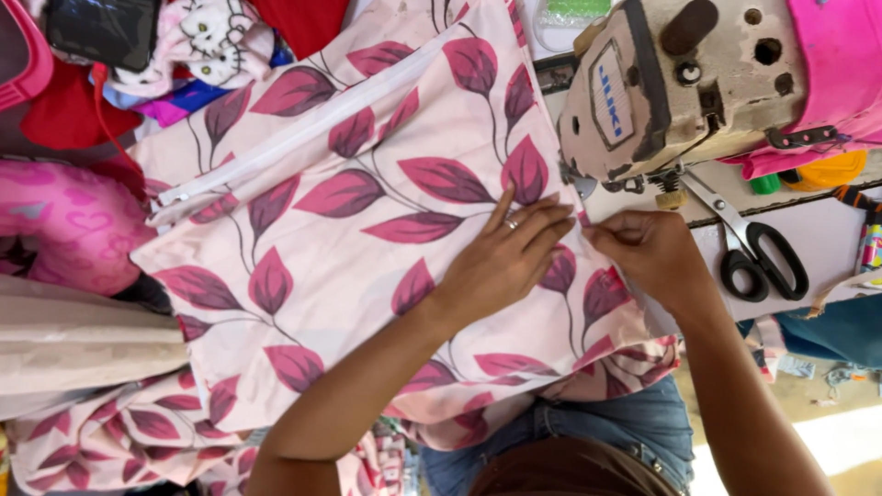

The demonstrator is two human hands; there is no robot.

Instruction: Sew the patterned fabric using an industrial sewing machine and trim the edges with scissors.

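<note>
A pale pink fabric (367,211) printed with magenta leaves lies spread over the work surface, with a white zipper (303,129) sewn along its upper left side. My left hand (503,262), wearing a ring, presses flat on the fabric near its right edge, fingers extended. My right hand (648,250) pinches that edge just below the needle end of a worn beige sewing machine (661,83). The two hands are almost touching.
Black-handled scissors (755,246) lie on the white machine table (827,230) right of my right hand. More leaf-print fabric (119,432) is heaped at lower left. Pink and red cloth and a printed soft item (83,220) are piled at upper left. My jeans (634,422) show below.
</note>
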